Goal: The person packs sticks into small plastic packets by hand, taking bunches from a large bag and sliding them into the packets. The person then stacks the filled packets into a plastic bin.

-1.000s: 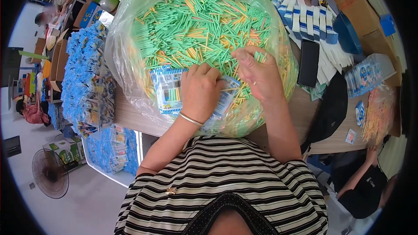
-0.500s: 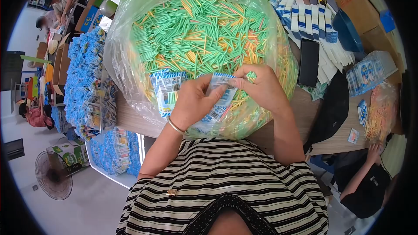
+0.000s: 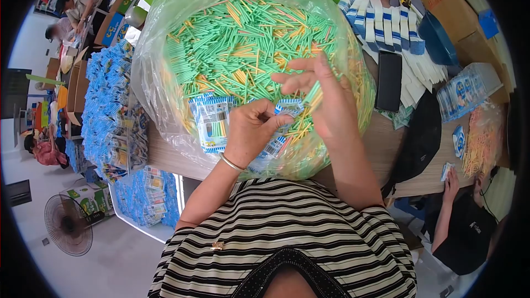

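My left hand (image 3: 251, 127) pinches a small blue-and-white printed packet (image 3: 288, 108) between thumb and fingers. Its upper part is puckered. At its right, my right hand (image 3: 331, 96) has its upper fingers stretched out and holds several thin green and yellow sticks (image 3: 313, 96) against the palm; the lower fingers are partly hidden. Both hands are over a large clear plastic bag (image 3: 152, 72) full of loose green, yellow and pink sticks (image 3: 237, 44). Other printed packets (image 3: 212, 124) lie on the sticks left of my left hand, and another packet (image 3: 273, 146) shows below it.
Blue packets are heaped (image 3: 107, 110) at the left, with more in a white bin (image 3: 146, 196) below. Right of the bag lie a black phone (image 3: 390, 81), folded white-and-blue cartons (image 3: 386, 27) and a black cloth item (image 3: 417, 143). A co-worker's hand (image 3: 451, 184) holds a packet at far right.
My right hand has let go of the packet's top edge, turned upward and spread its fingers, keeping the sticks. The packet stays in my left hand. The co-worker's hand has lifted a packet.
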The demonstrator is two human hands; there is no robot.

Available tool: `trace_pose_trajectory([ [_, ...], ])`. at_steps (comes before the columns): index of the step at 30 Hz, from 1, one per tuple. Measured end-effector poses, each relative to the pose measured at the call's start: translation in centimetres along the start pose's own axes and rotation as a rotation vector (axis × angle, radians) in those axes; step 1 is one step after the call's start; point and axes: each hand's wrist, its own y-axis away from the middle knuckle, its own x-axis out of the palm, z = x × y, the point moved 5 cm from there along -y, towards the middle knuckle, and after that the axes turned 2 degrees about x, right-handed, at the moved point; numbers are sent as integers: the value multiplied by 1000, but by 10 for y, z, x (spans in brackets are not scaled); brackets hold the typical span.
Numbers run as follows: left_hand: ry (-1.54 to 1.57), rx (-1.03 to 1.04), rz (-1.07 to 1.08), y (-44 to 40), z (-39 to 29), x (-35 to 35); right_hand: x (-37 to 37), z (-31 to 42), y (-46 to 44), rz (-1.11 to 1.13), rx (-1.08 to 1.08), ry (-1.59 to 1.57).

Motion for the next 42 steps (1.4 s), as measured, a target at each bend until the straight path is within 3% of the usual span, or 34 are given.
trace_pose_trajectory([
  [7,132,-24,-12,1,3,-1,11,-26,-1,61,65,109],
  [11,51,5,-1,2,-6,-1,9,-30,7,7,-25,157],
  [15,210,58,9,5,-7,4,9,-18,8,94,-105,405],
  [17,291,73,27,5,-5,2,22,6,15,293,-290,922],
  [20,450,85,71,6,2,1,36,38,29,275,-402,1054],
  [23,546,290,45,2,-2,-5,26,48,29,291,-397,1073],
  [28,569,273,-36,11,-9,-15,25,41,30,334,-377,1013],
  [30,114,298,-56,27,-20,-31,24,39,31,387,-325,959],
  [33,97,126,-95,53,-23,-56,25,32,29,492,-216,843],
  [36,92,-56,-241,66,9,-80,21,20,-1,321,-326,1321],
  [37,89,-147,-315,71,21,-85,20,10,-14,326,-324,1320],
  [38,89,-150,-321,68,30,-83,19,-6,-29,355,-379,1469],
  [39,-94,-26,-387,60,34,-85,24,-21,-42,393,-441,1617],
  [41,-458,224,-493,49,32,-78,25,-40,-56,403,-398,1657],
  [42,-453,218,-497,48,35,-75,24,-48,-62,405,-353,1696],
])
